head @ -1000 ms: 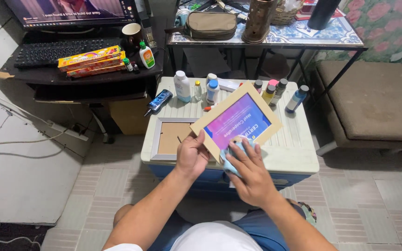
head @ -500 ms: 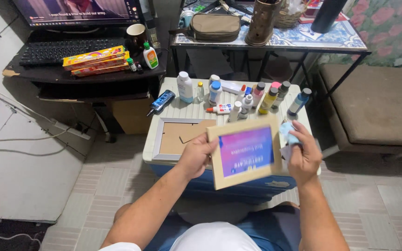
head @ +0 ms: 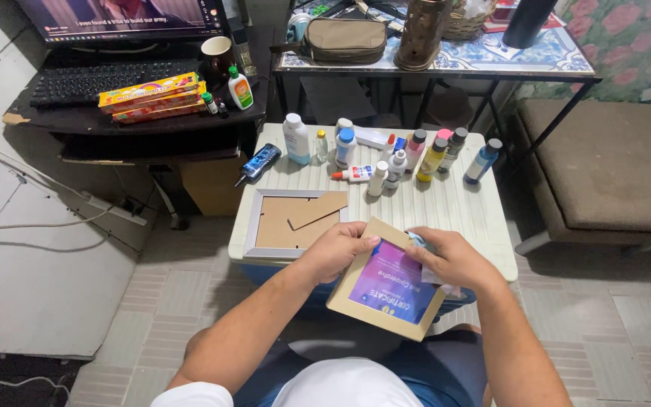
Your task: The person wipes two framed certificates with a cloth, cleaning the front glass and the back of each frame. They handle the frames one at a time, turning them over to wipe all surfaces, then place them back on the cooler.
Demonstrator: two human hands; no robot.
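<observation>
A row of small bottles [head: 397, 154] crowds the far edge of the white surface [head: 457, 207], blocking reach there. The grey picture frame [head: 295, 224] fills the near left part. Bare ribbed top lies open between the bottles and the right hand [head: 452, 258], out to the right edge.

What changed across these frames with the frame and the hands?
The tan picture frame came off the white table, was lifted upright, and is now lowered flat toward the lap. The left hand kept its grip; the right hand, holding a bluish cloth, returned onto the frame's top. The bottles and grey frame stayed.
</observation>
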